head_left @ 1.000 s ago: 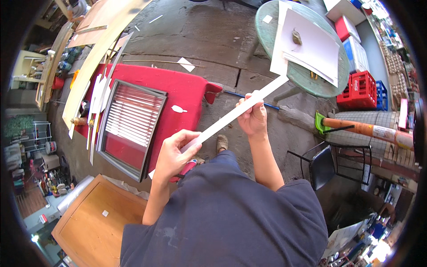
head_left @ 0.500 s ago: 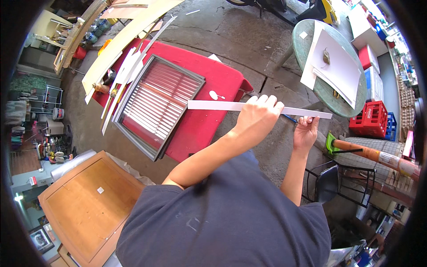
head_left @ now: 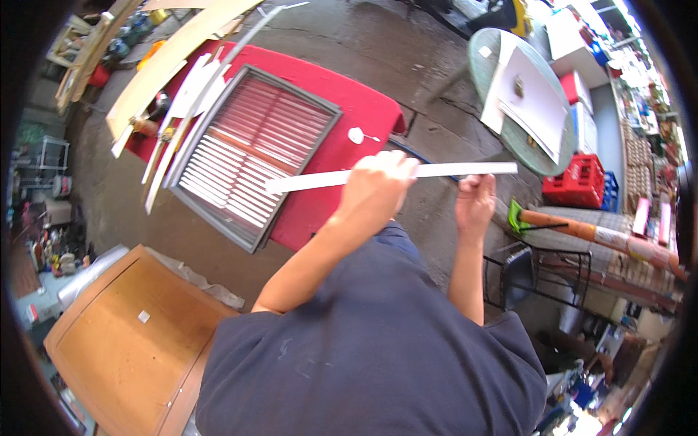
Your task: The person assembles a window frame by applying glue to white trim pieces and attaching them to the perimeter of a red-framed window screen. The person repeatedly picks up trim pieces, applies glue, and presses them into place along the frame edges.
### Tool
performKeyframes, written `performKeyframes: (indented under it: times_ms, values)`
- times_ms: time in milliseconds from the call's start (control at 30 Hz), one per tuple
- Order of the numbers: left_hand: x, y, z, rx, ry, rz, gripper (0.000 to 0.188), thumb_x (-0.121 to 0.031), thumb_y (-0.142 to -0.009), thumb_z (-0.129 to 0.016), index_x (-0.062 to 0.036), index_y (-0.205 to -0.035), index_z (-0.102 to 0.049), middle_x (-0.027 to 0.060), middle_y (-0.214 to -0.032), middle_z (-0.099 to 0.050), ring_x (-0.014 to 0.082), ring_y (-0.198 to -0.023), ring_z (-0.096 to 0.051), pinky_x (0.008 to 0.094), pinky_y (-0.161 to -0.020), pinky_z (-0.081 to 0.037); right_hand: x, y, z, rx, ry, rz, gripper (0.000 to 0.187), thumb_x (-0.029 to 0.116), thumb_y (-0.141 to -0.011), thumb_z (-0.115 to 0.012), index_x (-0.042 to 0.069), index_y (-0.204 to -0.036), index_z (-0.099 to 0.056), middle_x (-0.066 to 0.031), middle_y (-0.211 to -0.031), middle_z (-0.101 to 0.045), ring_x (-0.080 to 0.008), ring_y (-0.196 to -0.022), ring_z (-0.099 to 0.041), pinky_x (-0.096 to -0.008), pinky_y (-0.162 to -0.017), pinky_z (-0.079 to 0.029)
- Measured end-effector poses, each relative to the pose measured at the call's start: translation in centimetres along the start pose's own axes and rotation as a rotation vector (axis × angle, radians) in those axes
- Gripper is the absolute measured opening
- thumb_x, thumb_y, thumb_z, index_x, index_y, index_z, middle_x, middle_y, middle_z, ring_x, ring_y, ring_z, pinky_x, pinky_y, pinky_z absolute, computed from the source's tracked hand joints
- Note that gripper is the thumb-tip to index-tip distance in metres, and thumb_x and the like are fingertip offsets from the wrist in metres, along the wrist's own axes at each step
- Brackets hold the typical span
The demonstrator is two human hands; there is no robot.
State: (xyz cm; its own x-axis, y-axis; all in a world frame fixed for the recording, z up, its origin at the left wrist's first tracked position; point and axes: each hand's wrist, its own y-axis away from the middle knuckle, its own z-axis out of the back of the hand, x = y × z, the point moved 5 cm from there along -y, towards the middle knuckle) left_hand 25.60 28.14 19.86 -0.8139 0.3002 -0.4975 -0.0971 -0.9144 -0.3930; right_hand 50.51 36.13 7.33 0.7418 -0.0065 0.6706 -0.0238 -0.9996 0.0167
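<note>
Both hands grip the white slat (head_left: pixel 392 176), left hand (head_left: pixel 374 190) mid-frame, right hand (head_left: pixel 474 205) w/ pinch; its free end could knock the louvred frame (head_left: pixel 251 156) centre-left.

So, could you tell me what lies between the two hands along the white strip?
Only bare white strip spans between left hand and right hand, in the head view.
</note>
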Motion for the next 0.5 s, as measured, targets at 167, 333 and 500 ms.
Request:
performKeyframes:
  times_ms: [167, 333, 500]
  values:
    - [2.5, 2.0, 1.4, -0.067, 0.114, 0.144, 0.026, -0.012, -0.084, -0.073, -0.0048, -0.109, -0.068, 0.0113, -0.092, -0.066, 0.0304, -0.087, -0.066, 0.0424, -0.074, -0.053, -2.3, 0.4, -1.9, 0.157, 0.258, -0.11, 0.038, 0.034, -0.106, -0.053, 0.0, -0.12, -0.063, -0.0065, -0.088, -0.066, -0.0145, -0.079, -0.06, -0.0303, -0.069, -0.048]
    - [4.1, 2.4, 0.3, -0.027, 0.046, 0.239, 0.026, -0.012, -0.084, -0.074, -0.0051, -0.108, -0.07, 0.0102, -0.091, -0.067, 0.0286, -0.086, -0.066, 0.0397, -0.073, -0.052, -6.6, -0.3, -6.3, 0.335, 0.133, -0.403, 0.047, 0.036, -0.107, -0.052, -0.004, -0.133, -0.055, -0.0044, -0.081, -0.059, -0.013, -0.07, -0.051, -0.0285, -0.065, -0.041]
    - [3.7, -0.3, 0.1, -0.084, -0.211, 0.267, 0.043, -0.022, -0.084, -0.076, -0.0072, -0.123, -0.064, 0.0081, -0.121, -0.067, 0.0263, -0.112, -0.063, 0.0406, -0.094, -0.047, -10.2, -5.4, -5.6, 0.387, 0.09, -0.537, 0.025, 0.021, -0.106, -0.054, 0.0, -0.116, -0.061, -0.0027, -0.068, -0.056, -0.0125, -0.061, -0.048, -0.0282, -0.059, -0.039]
